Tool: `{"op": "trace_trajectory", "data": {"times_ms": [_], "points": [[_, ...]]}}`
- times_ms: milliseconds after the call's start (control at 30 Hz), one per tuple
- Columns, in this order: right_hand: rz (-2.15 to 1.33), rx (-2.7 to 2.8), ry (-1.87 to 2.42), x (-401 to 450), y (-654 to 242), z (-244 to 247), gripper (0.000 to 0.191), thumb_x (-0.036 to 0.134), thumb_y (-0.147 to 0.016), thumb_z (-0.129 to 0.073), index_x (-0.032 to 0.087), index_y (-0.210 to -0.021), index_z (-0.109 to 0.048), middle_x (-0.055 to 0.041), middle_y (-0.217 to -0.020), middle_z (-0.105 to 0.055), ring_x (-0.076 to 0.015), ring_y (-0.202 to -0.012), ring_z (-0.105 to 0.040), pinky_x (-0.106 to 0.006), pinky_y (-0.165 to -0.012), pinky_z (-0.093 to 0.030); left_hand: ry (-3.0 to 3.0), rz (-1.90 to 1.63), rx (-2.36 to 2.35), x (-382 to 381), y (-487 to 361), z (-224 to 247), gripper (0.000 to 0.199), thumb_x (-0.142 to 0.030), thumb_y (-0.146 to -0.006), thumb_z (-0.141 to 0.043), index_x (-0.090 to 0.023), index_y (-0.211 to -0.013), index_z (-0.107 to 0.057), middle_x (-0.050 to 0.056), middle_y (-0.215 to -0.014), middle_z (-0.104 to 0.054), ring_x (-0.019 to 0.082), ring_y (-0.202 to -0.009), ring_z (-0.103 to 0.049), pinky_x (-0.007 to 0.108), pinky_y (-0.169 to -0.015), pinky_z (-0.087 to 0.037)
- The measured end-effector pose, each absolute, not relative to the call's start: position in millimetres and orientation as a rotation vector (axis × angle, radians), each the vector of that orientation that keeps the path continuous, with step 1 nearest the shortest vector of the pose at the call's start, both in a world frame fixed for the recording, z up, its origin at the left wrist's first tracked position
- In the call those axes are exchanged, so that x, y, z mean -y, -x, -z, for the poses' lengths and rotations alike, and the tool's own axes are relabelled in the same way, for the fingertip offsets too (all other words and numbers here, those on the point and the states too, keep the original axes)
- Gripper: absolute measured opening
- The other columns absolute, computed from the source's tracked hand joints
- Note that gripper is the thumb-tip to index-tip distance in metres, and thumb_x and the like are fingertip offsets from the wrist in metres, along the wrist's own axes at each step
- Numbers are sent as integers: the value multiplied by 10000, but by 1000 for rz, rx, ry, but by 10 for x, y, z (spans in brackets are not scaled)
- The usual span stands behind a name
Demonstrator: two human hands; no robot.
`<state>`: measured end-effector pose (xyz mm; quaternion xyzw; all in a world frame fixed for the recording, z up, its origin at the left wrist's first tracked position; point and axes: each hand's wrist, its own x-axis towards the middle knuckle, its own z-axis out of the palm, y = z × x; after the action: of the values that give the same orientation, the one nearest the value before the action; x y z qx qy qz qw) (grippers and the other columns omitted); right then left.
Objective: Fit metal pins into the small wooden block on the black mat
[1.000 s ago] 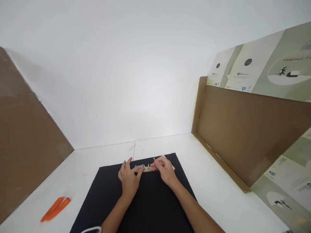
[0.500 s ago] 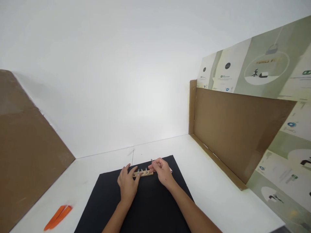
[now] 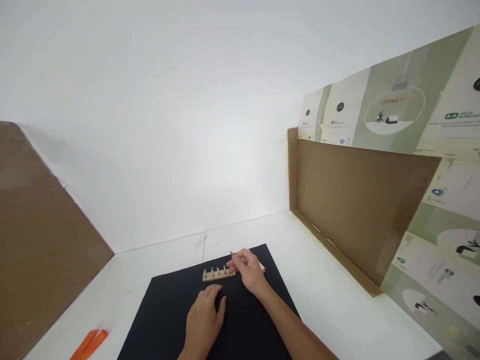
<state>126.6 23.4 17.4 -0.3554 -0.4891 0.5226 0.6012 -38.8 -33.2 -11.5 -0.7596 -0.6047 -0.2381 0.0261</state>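
Just on the near side of the wooden strip, which lies with its row of metal pegs on a black mat, the left hand is lowered palm down, its grip loose, thumb and curled fingers apart. At the strip's right end, the right hand angles in, its grip pinched on a small metal piece. Well left of the strip, orange pieces lie on the white surface; beyond it rises a white wall, with brown panels on both sides.
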Motion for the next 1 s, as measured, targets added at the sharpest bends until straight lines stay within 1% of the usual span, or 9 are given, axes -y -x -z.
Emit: {"op": "trace_trajectory", "data": {"times_ms": [100, 200, 300, 467, 567, 633, 700, 867, 1000], "points": [[-1228, 1137, 806, -230, -1261, -169, 468, 630, -744, -664, 170, -775, -581, -70, -725, -730, -183, -621, -680, -348, -691, -540, 2360, 622, 1986, 351, 288, 94, 369, -265, -911, -445, -223, -1230, -625, 76, -1285, -650, 243, -1080, -653, 352, -868, -537], [-1236, 1130, 801, -233, -1257, -169, 472, 634, -741, -663, 171, -768, -576, -65, -717, -725, -175, -600, -672, -343, -682, -538, 2350, 493, 2052, 296, 212, 63, 443, -278, -921, -427, -242, -1346, -545, 90, -1414, -546, 272, -1039, -682, 373, -801, -558], [-1245, 1117, 802, -239, -1258, -175, 490, 646, -729, -667, 168, -764, -567, -66, -714, -722, -171, -592, -668, -335, -668, -534, 2315, 361, 2067, 223, 161, 48, 486, -294, -930, -401, -234, -1404, -485, 118, -1461, -485, 303, -965, -705, 409, -755, -560], [-1252, 1113, 783, -246, -1261, -181, 485, 645, -742, -655, 169, -772, -563, -67, -736, -728, -171, -607, -677, -330, -668, -534, 2284, 260, 2098, 121, 133, 53, 509, -335, -928, -409, -228, -1424, -458, 127, -1488, -445, 321, -975, -701, 428, -793, -540], [-1241, 1114, 792, -244, -1261, -189, 486, 647, -736, -657, 171, -776, -567, -66, -738, -731, -172, -613, -680, -330, -670, -535, 2302, 290, 2110, 96, 166, 58, 520, -354, -936, -400, -225, -1438, -433, 147, -1440, -504, 328, -1013, -689, 423, -791, -533], [-1241, 1114, 795, -240, -1263, -196, 479, 641, -740, -656, 171, -778, -571, -66, -745, -733, -170, -610, -679, -330, -670, -535, 2325, 340, 2135, 95, 204, 57, 522, -362, -936, -406, -233, -1442, -426, 149, -1353, -593, 323, -1034, -682, 411, -797, -526], [-1241, 1114, 805, -236, -1267, -198, 462, 625, -752, -655, 171, -781, -575, -67, -753, -735, -169, -613, -679, -327, -665, -534, 2350, 393, 2161, 99, 243, 54, 509, -354, -931, -418, -255, -1429, -443, 127, -1271, -658, 303, -1035, -683, 388, -809, -516], [-1248, 1134, 821, -222, -1271, -174, 406, 575, -786, -648, 175, -785, -576, -69, -773, -739, -171, -636, -683, -313, -658, -531, 2393, 489, 2202, 104, 304, 46, 495, -353, -917, -448, -273, -1404, -482, 96, -1206, -701, 282, -994, -695, 365, -795, -509], [-1267, 1154, 814, -202, -1270, -177, 386, 553, -798, -644, 174, -784, -572, -67, -765, -737, -172, -638, -684, -315, -668, -534, 2400, 545, 2193, 91, 327, 76, 486, -338, -912, -460, -271, -1392, -504, 87, -1091, -748, 283, -938, -709, 377, -781, -523]]}}
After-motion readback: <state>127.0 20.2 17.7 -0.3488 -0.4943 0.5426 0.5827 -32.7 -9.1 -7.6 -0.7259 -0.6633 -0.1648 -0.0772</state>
